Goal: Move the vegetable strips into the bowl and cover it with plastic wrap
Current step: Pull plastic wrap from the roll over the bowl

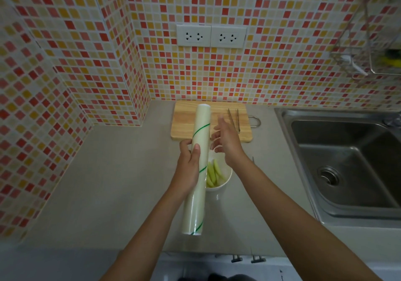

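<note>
Vegetable strips (212, 173), pale green, already lie in the white bowl (219, 188) on the grey counter (112, 183), so moving them looks finished and the covering step is in hand. Over the bowl's left side a person holds the roll of plastic wrap (198, 168) lengthwise, its far end reaching over the wooden cutting board (219, 129). Their left hand (188, 168) grips the roll around its middle, thumb laid along the front. Their right hand (226, 142) hovers just beside the roll with fingers spread and relaxed, holding nothing as far as I can see. My guess is the next move calls for finding the loose edge of the film and drawing a sheet out wide enough to span the rim, with the roll kept steady while it pulls. Whether a bit of film is already lifted near the right fingertips is hard to say; there is a faint sheen but nothing sure. Most of the bowl sits hidden behind the roll and forearm, so how full it is stays unclear. Metal tongs (234, 119) rest on the board, and a steel sink (347, 161) lies to the right
</note>
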A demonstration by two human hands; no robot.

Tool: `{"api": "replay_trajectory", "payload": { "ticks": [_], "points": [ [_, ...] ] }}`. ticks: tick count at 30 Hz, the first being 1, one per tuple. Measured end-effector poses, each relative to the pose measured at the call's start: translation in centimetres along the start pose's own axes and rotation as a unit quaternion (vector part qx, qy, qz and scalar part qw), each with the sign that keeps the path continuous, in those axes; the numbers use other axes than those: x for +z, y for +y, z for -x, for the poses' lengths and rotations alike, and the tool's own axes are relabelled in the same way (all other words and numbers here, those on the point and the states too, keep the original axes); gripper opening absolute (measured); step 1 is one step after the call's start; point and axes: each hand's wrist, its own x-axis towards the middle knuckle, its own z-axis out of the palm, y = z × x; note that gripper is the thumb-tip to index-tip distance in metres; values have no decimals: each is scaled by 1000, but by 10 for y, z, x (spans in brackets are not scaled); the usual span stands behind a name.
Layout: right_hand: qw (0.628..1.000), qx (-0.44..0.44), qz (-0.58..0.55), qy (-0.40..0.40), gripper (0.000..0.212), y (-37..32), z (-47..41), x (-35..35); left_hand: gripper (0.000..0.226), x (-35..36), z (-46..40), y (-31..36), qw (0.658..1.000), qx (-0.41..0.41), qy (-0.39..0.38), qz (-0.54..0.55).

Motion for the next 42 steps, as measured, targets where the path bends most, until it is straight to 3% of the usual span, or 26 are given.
{"api": "replay_trajectory", "payload": {
  "ticks": [4,7,9,11,14,17,22,29,35,42],
  "points": [
    [996,-68,57,5,21,-11,-11,1,23,0,3,-1,1000,-1,-3,6],
    [999,-39,-20,27,19,-13,-13,-6,24,-5,0,0,1000,-1,10,7],
    [1000,-13,-19,14,34,-8,-5,-7,23,-7,-5,2,1000,-2,27,12],
    [997,-22,66,-17,49,6,9,-3,24,-8,-11,5,999,-2,33,14],
    [989,-62,121,-66,37,27,29,7,27,-8,-18,9,1000,-1,24,8],
    [988,-109,99,-47,28,32,31,9,30,-6,-20,9,1000,-6,18,1],
    [999,-37,-4,2,31,23,27,-5,31,-11,-28,8,999,-17,35,-2],
    [988,-53,128,-69,44,29,63,11,33,-9,-37,15,999,-16,38,13],
    [998,-27,-21,-55,17,39,87,9,36,-13,-51,20,997,-27,64,13],
    [997,-18,-61,-42,10,42,89,10,36,-12,-54,19,998,-24,65,12]
  ]
}}
